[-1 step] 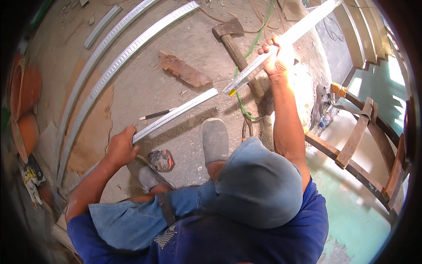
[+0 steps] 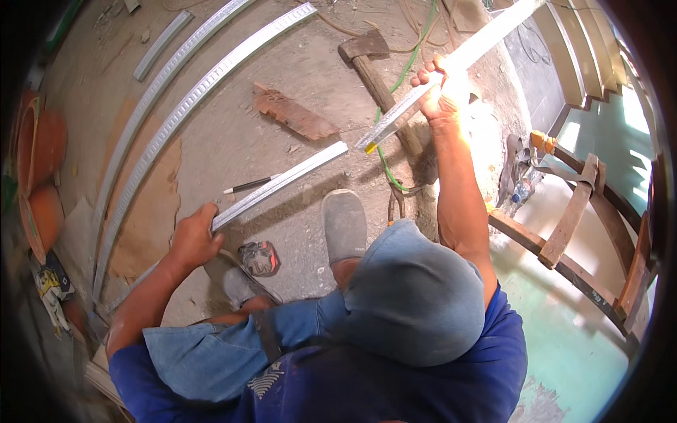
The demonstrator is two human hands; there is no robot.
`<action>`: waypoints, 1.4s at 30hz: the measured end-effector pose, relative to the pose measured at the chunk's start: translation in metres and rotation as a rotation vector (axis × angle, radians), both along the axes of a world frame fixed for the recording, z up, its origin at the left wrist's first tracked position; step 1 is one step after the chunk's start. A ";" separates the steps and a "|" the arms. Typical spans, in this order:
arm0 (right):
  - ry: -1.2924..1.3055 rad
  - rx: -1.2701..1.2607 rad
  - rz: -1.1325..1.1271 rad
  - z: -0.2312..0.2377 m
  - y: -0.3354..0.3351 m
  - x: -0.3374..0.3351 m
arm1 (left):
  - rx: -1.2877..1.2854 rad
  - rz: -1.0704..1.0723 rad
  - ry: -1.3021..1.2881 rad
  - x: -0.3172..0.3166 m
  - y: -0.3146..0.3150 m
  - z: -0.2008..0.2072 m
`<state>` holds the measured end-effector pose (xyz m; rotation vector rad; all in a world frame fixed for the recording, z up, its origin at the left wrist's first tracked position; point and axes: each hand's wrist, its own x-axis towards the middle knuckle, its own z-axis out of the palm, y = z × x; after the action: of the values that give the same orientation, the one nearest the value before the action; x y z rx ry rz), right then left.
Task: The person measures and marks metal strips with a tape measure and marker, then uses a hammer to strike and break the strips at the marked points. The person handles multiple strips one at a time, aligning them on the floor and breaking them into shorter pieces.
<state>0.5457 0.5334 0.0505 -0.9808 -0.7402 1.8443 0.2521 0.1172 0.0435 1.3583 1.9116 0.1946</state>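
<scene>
My left hand [image 2: 195,240] is closed round a silver metal channel [image 2: 285,181], which slants up and to the right just above the ground. My right hand [image 2: 443,97] grips a second metal channel [image 2: 493,41], its far part washed out by sunlight. Yellow shows at this one's lower end, and a small gap parts it from the tip of the first channel. Beside the left channel lie a black-and-white pen [image 2: 248,185] and a red-and-black tape measure [image 2: 259,259]. Under the right channel runs the wooden handle of an axe [image 2: 383,81].
Long metal channels [image 2: 185,113] and a short piece [image 2: 163,46] lie at the upper left. A splintered board [image 2: 295,113], a green cable [image 2: 384,166] and pliers [image 2: 397,203] are on the dusty ground. Orange containers [image 2: 44,151] stand left, a wooden frame [image 2: 571,211] right.
</scene>
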 end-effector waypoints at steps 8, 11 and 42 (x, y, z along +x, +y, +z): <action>0.034 -0.025 0.015 0.003 -0.002 -0.015 | -0.038 -0.010 -0.024 -0.002 0.011 0.002; 0.058 -0.016 0.016 0.007 -0.005 -0.019 | -0.063 -0.026 -0.068 -0.002 0.015 0.007; 0.027 -0.081 -0.276 0.050 -0.027 -0.055 | -0.147 0.035 -0.382 0.024 0.118 0.071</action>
<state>0.4903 0.5069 0.1006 -1.0517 -0.4892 1.6532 0.2758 0.2349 0.1149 1.1009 1.5964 0.3019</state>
